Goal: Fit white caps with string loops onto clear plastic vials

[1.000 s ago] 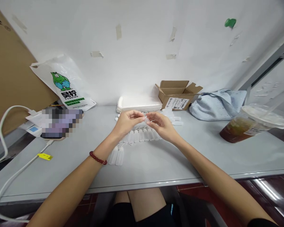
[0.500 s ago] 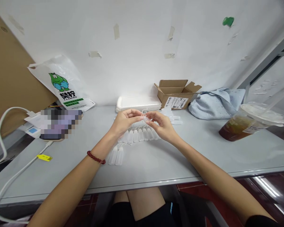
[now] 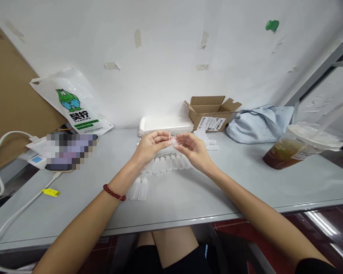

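My left hand (image 3: 153, 147) and my right hand (image 3: 193, 150) meet over the table, thumbs and fingertips pinched on one small translucent white plastic piece (image 3: 173, 141). A white cord loop shows at its top; the fingers cover much of it. Just below and behind the hands lies a row of frosted plastic tags with white cords (image 3: 168, 163), partly hidden by them. Two more such tags (image 3: 143, 189) rest closer to me, beside my left wrist. Several loose frosted pieces (image 3: 211, 144) lie past my right hand.
Behind the hands are a stack of white trays (image 3: 165, 123) and an open cardboard box (image 3: 210, 114). To the right stand a blue cloth bundle (image 3: 258, 125) and a drink cup (image 3: 286, 152). At left are a plastic bag (image 3: 80, 102), a phone (image 3: 77, 150) and a white cable (image 3: 20, 209).
The view has shifted slightly. Both hands keep their pinch on the small plastic piece, which seems turned a little between the fingertips. The tags on the table stay as they were.
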### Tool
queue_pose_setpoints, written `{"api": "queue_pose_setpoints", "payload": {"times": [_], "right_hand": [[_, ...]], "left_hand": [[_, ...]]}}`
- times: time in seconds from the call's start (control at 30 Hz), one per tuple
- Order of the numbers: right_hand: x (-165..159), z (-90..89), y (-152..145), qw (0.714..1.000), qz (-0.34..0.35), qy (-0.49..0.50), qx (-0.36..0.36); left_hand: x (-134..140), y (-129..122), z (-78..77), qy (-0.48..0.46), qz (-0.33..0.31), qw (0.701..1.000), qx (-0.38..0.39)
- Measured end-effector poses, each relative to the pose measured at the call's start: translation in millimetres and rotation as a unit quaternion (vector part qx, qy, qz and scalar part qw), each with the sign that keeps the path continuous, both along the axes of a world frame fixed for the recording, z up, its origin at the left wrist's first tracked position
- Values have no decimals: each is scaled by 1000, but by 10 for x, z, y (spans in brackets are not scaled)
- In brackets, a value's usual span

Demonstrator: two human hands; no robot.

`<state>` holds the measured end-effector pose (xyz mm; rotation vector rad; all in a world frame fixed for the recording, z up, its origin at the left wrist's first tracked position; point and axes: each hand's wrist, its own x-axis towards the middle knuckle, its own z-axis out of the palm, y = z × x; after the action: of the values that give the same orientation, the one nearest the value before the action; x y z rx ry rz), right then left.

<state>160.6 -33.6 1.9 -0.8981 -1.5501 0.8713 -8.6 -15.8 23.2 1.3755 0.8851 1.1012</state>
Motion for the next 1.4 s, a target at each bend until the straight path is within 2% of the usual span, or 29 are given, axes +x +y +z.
{"api": "queue_pose_setpoints", "payload": {"times": [0.33, 0.5, 0.63, 0.7, 0.77, 0.83, 0.9, 0.97, 1.07, 1.23, 1.4], "right_hand": [[-14, -2, -22, 999, 35, -39, 2], [-45, -55, -61, 997, -7, -65, 34], [-72, -94, -62, 998, -13, -53, -10], [-82, -99, -49, 999, -13, -40, -33], [-87, -93, -32, 998, -8, -17, -57], [-87, -78, -19, 997, -3, 12, -82], [-86, -57, -16, 994, -6, 39, -106], [-87, -37, -24, 990, -6, 61, -125], [-98, -23, -46, 985, 5, 87, -148], [-133, -44, -70, 982, 32, 98, -158], [-138, -27, -115, 982, 74, 22, -170]], "left_hand": [[-15, -12, 11, -10, -7, 1000, 25], [-41, 22, 1, -8, -16, 1000, -9], [-81, 20, 37, 64, -16, 998, -25], [-95, -7, 53, 123, 16, 992, 21], [-98, -46, 55, 186, 52, 973, 125], [-87, -82, 42, 243, 68, 934, 254], [-66, -104, 12, 280, 53, 886, 365], [-46, -110, -26, 302, 31, 849, 433], [-34, -108, -73, 331, 14, 818, 471], [-66, -131, -44, 370, 0, 789, 490], [-219, -275, 13, 384, -20, 800, 460]]}}
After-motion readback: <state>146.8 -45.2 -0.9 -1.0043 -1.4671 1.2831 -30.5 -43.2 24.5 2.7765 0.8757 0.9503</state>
